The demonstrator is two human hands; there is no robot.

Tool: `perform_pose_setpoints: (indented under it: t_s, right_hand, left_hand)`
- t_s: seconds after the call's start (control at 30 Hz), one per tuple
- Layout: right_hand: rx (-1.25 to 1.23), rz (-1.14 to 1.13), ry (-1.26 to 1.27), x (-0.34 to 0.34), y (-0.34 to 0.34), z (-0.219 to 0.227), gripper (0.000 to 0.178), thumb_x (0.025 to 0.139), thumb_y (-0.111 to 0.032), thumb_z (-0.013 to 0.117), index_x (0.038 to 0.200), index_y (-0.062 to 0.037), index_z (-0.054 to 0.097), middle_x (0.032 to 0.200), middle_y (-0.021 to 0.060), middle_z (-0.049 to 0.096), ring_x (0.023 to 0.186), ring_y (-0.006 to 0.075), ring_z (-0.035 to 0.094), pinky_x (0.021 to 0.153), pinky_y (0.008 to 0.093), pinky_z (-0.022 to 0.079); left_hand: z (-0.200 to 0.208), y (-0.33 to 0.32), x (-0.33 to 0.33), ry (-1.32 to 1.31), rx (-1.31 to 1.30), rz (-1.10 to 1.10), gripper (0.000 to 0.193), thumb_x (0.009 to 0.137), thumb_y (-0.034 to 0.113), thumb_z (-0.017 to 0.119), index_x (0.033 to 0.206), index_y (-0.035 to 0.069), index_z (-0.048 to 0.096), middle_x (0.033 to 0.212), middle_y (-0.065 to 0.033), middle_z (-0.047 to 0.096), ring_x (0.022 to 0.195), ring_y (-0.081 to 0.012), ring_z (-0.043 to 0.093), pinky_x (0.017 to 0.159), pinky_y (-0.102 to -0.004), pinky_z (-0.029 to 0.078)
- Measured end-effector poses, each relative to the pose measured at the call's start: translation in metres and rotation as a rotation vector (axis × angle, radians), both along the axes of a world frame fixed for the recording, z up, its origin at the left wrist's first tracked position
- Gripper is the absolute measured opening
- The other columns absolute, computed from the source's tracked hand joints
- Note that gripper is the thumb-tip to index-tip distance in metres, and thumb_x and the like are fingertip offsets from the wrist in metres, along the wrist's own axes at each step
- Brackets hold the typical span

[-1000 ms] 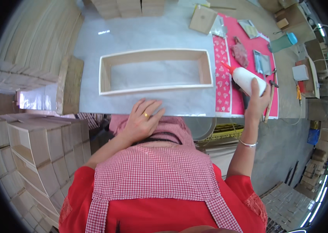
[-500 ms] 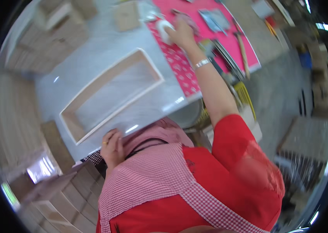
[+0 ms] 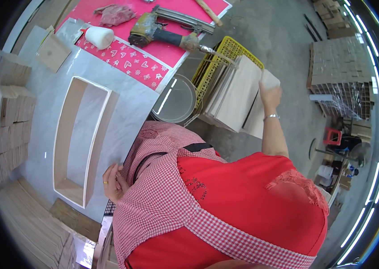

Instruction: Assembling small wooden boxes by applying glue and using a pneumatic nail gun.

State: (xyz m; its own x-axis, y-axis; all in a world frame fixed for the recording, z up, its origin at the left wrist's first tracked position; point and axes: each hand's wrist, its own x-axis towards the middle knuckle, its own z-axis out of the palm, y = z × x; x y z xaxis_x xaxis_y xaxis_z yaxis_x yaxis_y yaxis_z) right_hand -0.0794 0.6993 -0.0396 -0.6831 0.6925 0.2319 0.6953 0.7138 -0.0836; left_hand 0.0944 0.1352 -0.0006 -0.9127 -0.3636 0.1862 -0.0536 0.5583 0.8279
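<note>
My right hand [image 3: 270, 96] is closed on the upper edge of a thin pale wooden board [image 3: 255, 119]. This board stands at the right end of a row of similar boards [image 3: 232, 92], a dark gap between them. My left hand [image 3: 115, 183], with a ring on one finger, rests by the table's near edge, its fingers loosely bent and a little apart, with nothing visible in them. Beyond it on the table lies a long rectangular wooden frame [image 3: 94, 145], with the tabletop showing through it.
A nail gun [image 3: 164, 36], a white glue bottle [image 3: 99, 37] and a crumpled pink cloth [image 3: 115, 15] lie on pink sheets. Beside the boards are a yellow plastic basket [image 3: 246, 50] and a round lidded bucket [image 3: 174, 101]. Stacked wooden pieces [image 3: 8, 130] stand at left.
My right hand has left the white bottle and moved right and down to the boards, where it grips one. The view has turned rightward. My left hand stays near the table edge.
</note>
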Motion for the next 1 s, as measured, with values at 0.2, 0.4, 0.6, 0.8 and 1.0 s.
perform_pose_setpoints:
  t_s: [0.2, 0.4, 0.6, 0.8, 1.0]
  right_hand:
    - [-0.281, -0.247, -0.295, 0.067, 0.004, -0.006, 0.109, 0.061, -0.072, 0.078, 0.125, 0.013, 0.055, 0.129, 0.0324, 0.056, 0.126, 0.0424, 0.053, 0.106, 0.0476, 0.043]
    - [-0.255, -0.185, -0.268, 0.075, 0.023, -0.019, 0.108, 0.057, -0.074, 0.08, 0.12, 0.0121, 0.059, 0.125, 0.0325, 0.06, 0.122, 0.0415, 0.057, 0.104, 0.0459, 0.045]
    - [-0.156, 0.014, -0.189, 0.081, 0.048, -0.023, 0.084, 0.075, -0.065, 0.073, 0.11, 0.0116, 0.068, 0.115, 0.0296, 0.067, 0.11, 0.036, 0.065, 0.097, 0.0447, 0.048]
    - [-0.309, 0.54, 0.249, -0.07, -0.04, 0.081, 0.084, 0.081, -0.039, 0.08, 0.141, 0.0078, 0.043, 0.139, 0.0261, 0.052, 0.127, 0.0315, 0.053, 0.105, 0.0405, 0.042]
    - [-0.402, 1.869, -0.056, -0.128, -0.337, 0.192, 0.102, 0.069, -0.019, 0.085, 0.153, -0.0014, 0.029, 0.155, 0.0165, 0.037, 0.144, 0.0298, 0.034, 0.117, 0.0416, 0.029]
  left_hand:
    - [0.006, 0.002, -0.001, 0.036, -0.12, -0.07, 0.025, 0.089, -0.01, 0.059, 0.111, -0.002, 0.068, 0.104, -0.0167, 0.067, 0.088, -0.0227, 0.069, 0.078, -0.0308, 0.055]
    - [0.006, -0.002, -0.006, 0.055, -0.106, -0.066, 0.026, 0.088, -0.008, 0.061, 0.112, -0.002, 0.067, 0.104, -0.0172, 0.067, 0.091, -0.0271, 0.068, 0.081, -0.0345, 0.055]
    - [0.009, -0.006, 0.01, 0.132, -0.242, 0.003, 0.024, 0.085, -0.002, 0.066, 0.109, 0.001, 0.068, 0.106, -0.018, 0.068, 0.095, -0.0339, 0.067, 0.083, -0.0381, 0.055]
    - [0.028, -0.008, 0.03, 0.233, -0.28, 0.21, 0.024, 0.078, 0.003, 0.075, 0.102, 0.004, 0.07, 0.099, -0.0103, 0.068, 0.088, -0.0272, 0.067, 0.077, -0.0364, 0.052]
    - [0.043, -0.027, 0.067, 0.215, -0.475, 0.625, 0.024, 0.075, 0.014, 0.079, 0.096, 0.008, 0.071, 0.092, -0.0056, 0.066, 0.082, -0.0242, 0.061, 0.078, -0.0376, 0.04]
